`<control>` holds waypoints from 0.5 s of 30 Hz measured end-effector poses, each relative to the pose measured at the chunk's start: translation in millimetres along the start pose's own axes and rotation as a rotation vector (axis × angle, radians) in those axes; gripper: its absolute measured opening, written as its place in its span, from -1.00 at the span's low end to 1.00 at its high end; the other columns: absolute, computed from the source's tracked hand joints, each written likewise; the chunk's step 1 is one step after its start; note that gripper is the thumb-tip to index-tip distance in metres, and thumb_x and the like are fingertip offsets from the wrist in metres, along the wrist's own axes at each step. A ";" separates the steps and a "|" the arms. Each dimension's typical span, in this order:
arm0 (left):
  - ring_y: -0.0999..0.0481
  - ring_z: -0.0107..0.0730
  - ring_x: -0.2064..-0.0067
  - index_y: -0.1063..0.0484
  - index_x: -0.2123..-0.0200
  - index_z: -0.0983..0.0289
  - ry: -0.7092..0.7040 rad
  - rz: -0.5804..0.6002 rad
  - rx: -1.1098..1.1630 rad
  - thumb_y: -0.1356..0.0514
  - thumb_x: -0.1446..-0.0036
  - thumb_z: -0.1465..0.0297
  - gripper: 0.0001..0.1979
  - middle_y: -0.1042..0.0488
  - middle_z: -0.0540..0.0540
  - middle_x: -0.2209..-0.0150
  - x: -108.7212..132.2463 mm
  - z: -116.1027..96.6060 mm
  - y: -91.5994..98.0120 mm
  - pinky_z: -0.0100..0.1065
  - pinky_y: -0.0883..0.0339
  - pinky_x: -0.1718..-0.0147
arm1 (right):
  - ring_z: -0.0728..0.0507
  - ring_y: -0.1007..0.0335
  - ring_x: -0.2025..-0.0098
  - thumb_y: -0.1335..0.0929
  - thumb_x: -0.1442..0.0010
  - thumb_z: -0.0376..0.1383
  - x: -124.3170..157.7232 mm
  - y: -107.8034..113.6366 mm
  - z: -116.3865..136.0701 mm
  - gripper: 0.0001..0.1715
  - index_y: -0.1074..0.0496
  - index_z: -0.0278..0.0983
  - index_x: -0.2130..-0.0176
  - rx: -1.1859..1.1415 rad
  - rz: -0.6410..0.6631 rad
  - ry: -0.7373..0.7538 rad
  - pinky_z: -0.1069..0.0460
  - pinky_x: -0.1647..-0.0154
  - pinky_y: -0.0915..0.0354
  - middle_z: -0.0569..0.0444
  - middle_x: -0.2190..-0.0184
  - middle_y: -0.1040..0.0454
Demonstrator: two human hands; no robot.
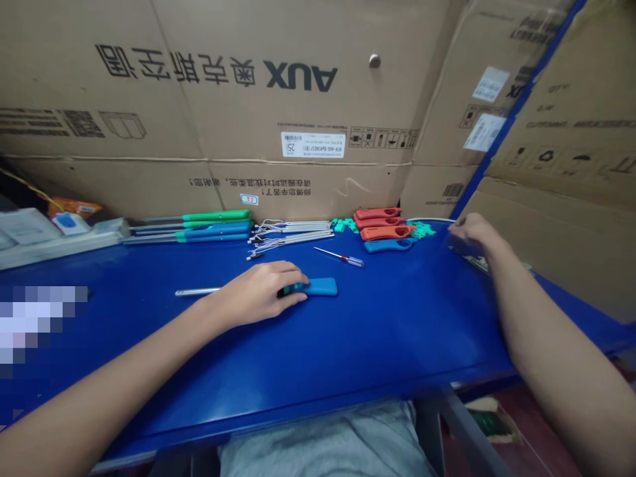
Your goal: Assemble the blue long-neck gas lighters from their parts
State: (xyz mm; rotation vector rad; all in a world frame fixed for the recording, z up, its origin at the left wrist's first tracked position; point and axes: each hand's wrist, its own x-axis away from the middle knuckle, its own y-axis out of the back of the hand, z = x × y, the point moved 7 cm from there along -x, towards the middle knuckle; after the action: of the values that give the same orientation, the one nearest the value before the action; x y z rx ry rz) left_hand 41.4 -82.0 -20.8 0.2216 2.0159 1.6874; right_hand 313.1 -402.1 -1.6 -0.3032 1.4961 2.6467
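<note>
My left hand (261, 291) rests palm down on a blue-handled lighter-like tool (320, 287) lying on the blue table (387, 344); its fingers curl over the handle, and the metal rod (196, 291) sticks out to the left. My right hand (472, 232) reaches to the table's far right edge, fingers bent over a small clear packet (467, 254); whether it grips the packet is unclear.
Along the back lie green and blue long-rod tools (209, 225), a bundle of metal rods (291, 235), red, orange and blue handle shells (385, 228), small teal parts (422, 230) and a small screwdriver (340, 256). Cardboard boxes (298, 99) wall the back and right.
</note>
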 end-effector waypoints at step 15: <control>-0.46 -0.22 0.11 -0.38 0.00 0.26 0.115 0.106 -0.027 -0.09 -0.21 0.24 -0.66 -0.37 0.16 0.12 3.4 3.7 -10.3 -0.23 -0.35 0.10 | -0.03 -0.46 0.37 -0.40 0.05 -0.48 167.4 -98.6 218.8 -0.87 -0.46 -0.36 0.38 -0.519 0.790 0.798 0.04 0.27 -0.42 0.03 0.40 -0.53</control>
State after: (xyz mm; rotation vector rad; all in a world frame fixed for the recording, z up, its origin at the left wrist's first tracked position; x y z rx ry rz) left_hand 42.1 -79.6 -31.9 0.2301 2.0960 1.8295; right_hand 138.2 -167.7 -10.3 -1.1211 1.1552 3.8484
